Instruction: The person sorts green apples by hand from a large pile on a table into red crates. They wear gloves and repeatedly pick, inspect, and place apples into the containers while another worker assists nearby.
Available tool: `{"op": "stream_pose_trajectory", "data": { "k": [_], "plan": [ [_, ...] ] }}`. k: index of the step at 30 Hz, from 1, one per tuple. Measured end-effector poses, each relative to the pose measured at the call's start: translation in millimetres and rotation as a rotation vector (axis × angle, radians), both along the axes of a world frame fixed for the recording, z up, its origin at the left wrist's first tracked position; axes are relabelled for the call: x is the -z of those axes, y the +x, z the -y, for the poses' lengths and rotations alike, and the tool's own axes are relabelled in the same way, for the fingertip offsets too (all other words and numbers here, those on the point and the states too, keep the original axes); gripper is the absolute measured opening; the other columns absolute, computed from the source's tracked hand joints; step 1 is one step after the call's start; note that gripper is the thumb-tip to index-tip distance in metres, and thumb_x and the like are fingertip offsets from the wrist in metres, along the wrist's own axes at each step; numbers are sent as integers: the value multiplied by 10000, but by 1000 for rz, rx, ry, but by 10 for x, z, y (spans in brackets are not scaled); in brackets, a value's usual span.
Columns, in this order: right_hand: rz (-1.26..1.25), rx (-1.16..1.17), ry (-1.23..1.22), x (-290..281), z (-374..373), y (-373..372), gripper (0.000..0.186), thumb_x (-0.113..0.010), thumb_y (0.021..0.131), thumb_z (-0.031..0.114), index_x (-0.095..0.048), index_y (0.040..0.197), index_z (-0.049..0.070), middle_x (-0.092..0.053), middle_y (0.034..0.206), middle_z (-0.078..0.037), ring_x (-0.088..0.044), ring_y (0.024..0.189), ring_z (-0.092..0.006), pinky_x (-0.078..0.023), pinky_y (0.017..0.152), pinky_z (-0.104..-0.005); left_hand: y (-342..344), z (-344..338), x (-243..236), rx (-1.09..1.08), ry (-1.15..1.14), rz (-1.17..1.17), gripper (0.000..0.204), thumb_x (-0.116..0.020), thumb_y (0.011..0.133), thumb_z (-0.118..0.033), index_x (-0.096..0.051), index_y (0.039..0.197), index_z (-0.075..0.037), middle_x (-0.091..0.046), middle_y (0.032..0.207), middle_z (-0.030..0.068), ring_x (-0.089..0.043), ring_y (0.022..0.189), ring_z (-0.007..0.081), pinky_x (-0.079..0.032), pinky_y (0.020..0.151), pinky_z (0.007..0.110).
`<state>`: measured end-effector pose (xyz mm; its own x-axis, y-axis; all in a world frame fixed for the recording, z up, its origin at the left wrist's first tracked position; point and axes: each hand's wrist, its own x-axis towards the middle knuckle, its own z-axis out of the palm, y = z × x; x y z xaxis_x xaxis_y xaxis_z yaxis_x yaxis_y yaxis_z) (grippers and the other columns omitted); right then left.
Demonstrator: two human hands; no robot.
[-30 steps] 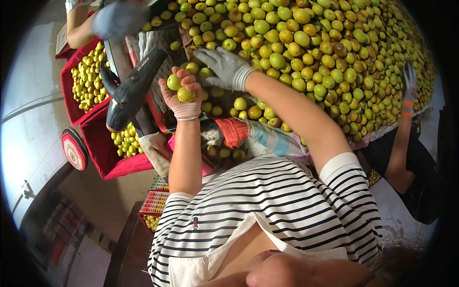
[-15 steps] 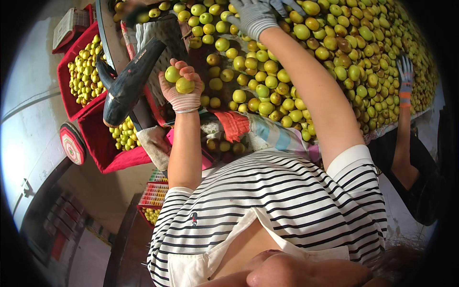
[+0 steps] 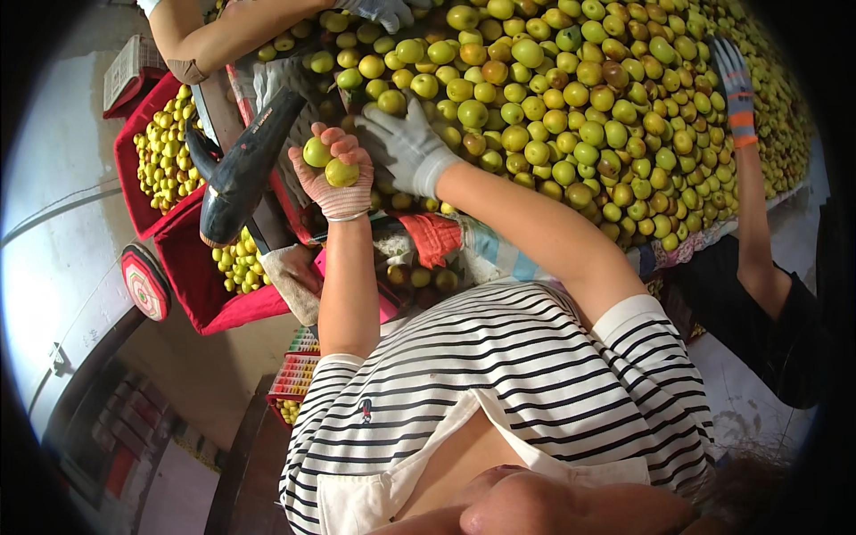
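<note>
My left hand [image 3: 330,178], in a pink-striped glove, is cupped around green fruits [image 3: 316,153], two of which show. To its right my right hand [image 3: 408,147], in a grey glove, lies on the edge of the fruit pile [image 3: 588,134], fingers spread and pointing up-left toward my left hand. A black blower-like tool [image 3: 236,183] sits just left of my left hand. Red cloth [image 3: 431,242] and striped fabric lie along the near edge of the pile.
Red bins [image 3: 187,294] holding fruit stand at left, near a round patterned object [image 3: 144,280]. A co-worker's gloved hand [image 3: 379,11] reaches in at top; another's [image 3: 738,98] is on the pile at right. Crates [image 3: 292,374] stand lower left.
My right hand has come back down-left from the upper pile, and fruit has shifted down with it. The top co-worker's arm is back in view; the right co-worker's hand has moved up.
</note>
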<state>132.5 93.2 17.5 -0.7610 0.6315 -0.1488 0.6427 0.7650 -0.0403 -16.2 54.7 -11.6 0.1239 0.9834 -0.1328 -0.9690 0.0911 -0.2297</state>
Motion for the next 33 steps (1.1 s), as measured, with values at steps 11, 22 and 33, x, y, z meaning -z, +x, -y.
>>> {"op": "stream_pose_trajectory", "data": {
  "k": [11,22,33],
  "plan": [
    [-228,-45,-69,-262,789,1386,455,-634,821,248,-588,1261,142,-507,1387,-73,-447,1301,-246,-254,1171,-457,-7,13,73,-2,-40,2,417,-641,863,-379,-623,1107,-42,-604,976,51,-571,837,199,-508,712,329],
    [-50,6,-121,-65,491,772,592,-624,842,458,-533,1347,163,-480,1410,-54,-410,1317,-196,-246,1126,-491,0,-2,22,0,-67,-23,410,-654,851,-364,-623,1105,-44,-603,965,42,-567,825,193,-506,708,324],
    [-417,98,-66,352,37,136,606,-588,863,411,-497,1382,111,-404,1488,-72,-364,1370,-255,-216,1182,-434,-17,16,8,47,115,45,452,-600,904,-427,-606,1151,-49,-577,935,47,-549,776,176,-490,657,321]
  ]
}}
